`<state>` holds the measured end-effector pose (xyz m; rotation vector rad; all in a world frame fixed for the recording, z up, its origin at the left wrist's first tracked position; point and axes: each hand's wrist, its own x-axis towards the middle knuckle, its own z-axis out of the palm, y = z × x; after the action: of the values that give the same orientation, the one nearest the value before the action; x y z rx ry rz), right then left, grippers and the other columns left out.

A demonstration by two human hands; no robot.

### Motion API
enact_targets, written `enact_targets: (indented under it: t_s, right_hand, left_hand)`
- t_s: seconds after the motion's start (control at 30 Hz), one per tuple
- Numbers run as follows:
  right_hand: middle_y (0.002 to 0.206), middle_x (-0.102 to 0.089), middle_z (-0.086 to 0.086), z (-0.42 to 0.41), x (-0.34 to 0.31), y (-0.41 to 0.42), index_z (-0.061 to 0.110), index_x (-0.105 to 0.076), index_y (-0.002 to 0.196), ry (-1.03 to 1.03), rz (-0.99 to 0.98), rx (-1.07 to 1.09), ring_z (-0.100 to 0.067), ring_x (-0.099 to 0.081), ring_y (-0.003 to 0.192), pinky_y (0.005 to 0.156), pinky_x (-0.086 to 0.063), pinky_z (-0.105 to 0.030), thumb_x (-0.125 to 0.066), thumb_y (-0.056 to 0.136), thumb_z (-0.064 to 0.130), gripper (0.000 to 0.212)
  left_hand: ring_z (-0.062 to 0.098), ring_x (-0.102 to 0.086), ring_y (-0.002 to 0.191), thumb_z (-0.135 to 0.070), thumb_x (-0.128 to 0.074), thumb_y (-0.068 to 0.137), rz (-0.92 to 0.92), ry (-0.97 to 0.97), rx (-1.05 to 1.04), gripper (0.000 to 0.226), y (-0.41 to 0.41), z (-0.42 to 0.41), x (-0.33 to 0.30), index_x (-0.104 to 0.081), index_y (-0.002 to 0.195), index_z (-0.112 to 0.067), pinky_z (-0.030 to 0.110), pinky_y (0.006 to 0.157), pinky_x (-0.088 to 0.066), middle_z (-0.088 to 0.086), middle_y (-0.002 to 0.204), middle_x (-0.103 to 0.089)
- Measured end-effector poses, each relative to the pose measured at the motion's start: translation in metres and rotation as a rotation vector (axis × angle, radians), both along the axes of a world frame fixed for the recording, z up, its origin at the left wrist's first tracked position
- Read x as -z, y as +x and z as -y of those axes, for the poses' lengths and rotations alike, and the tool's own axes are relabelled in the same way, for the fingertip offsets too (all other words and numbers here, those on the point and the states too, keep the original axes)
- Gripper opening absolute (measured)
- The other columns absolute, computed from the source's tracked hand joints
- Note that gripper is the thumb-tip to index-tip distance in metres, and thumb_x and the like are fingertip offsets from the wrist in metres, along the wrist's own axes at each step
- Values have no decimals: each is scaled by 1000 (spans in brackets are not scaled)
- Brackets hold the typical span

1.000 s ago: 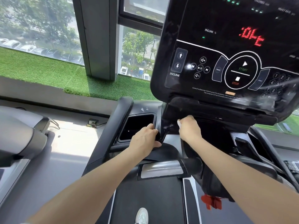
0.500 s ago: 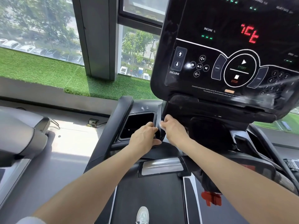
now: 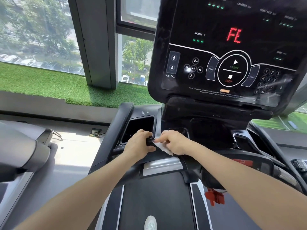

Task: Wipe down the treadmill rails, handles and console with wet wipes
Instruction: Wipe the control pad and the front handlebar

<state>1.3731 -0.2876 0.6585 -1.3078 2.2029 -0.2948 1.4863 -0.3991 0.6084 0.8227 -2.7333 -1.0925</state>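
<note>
Gym by a window, turf ledge at 10 o'clock. Right hand fingers curled, pinching wet wipe on the tray edge; left hand grips the edge at its 9 o'clock. Wipe looks limp, light, slippery: bunch it, press flat. Console at 12.

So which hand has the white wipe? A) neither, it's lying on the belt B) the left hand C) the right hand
C: the white wipe sticks out from under the fingers of the right hand, on the black ledge below the console, while the left hand grips the dark edge beside the cup holder.
</note>
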Motion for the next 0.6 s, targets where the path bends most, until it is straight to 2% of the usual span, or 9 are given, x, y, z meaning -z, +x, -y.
enact_targets:
  t_s: [0.07,0.17,0.23,0.3,0.37,0.43,0.47,0.53,0.6]
  right_hand:
    - [88,-59,8,-4,-11,-4,11,-65,116,-58,186,105,5,-54,71,64,-40,-5,-46,91,-6,36]
    - [89,-62,-5,-8,-20,-12,8,-63,106,-181,436,234,-10,-57,81,80,-46,-23,-55,89,-3,22]
    - [89,-59,-5,-7,-24,-17,10,-57,97,-209,545,319,-12,-58,76,69,-50,-21,-55,89,-7,19]
    - [88,-55,-6,-5,-28,-20,12,-53,91,-227,597,391,-12,-57,70,57,-49,-17,-54,89,-8,20]
    - [88,-53,-7,-3,-29,-21,13,-53,89,-269,547,441,-11,-53,67,52,-45,-16,-54,89,-6,18]
    - [92,-55,-6,-1,-27,-21,13,-55,93,-308,362,437,-13,-53,74,58,-45,-20,-53,90,0,14]
    - [97,-56,-5,-1,-27,-20,13,-56,97,-321,253,391,-14,-54,80,66,-47,-22,-54,90,3,13]
    - [107,-55,-3,0,-24,-17,13,-59,107,-313,92,243,-14,-53,93,81,-45,-24,-58,89,11,18]
    - [109,-54,-1,1,-20,-18,14,-60,114,-294,-34,142,-16,-53,95,81,-44,-27,-59,89,11,26]
  left_hand:
    - [15,-56,108,-26,-77,77,-49,66,21,53,-2,0,-3,-58,126,-19,29,93,-44,-2,117,-55]
    - [10,-64,93,-17,-73,82,-181,326,30,31,-6,-4,-13,-64,112,-16,27,84,-51,-1,103,-67]
    - [5,-63,75,-13,-69,85,-243,452,-9,10,-10,-7,-19,-64,90,-20,24,74,-50,-5,84,-68]
    - [8,-55,64,-19,-69,84,-269,472,-79,15,-17,-8,-19,-59,73,-19,29,70,-46,-8,69,-61]
    - [20,-56,67,-28,-68,78,-285,549,-168,21,-24,-8,-18,-60,75,-9,40,71,-48,3,71,-61]
    - [34,-66,80,-23,-66,82,-277,622,-249,15,-32,-6,-16,-61,78,-9,47,77,-51,13,81,-64]
    - [36,-67,85,-17,-64,87,-270,653,-283,12,-34,-6,-16,-60,77,-11,45,76,-51,13,81,-64]
    - [30,-66,78,-9,-59,91,-286,735,-322,17,-38,-6,-17,-57,75,-13,33,64,-49,9,75,-62]
    - [16,-61,67,-5,-56,93,-319,860,-305,17,-41,-10,-21,-57,77,-11,21,57,-46,6,71,-61]
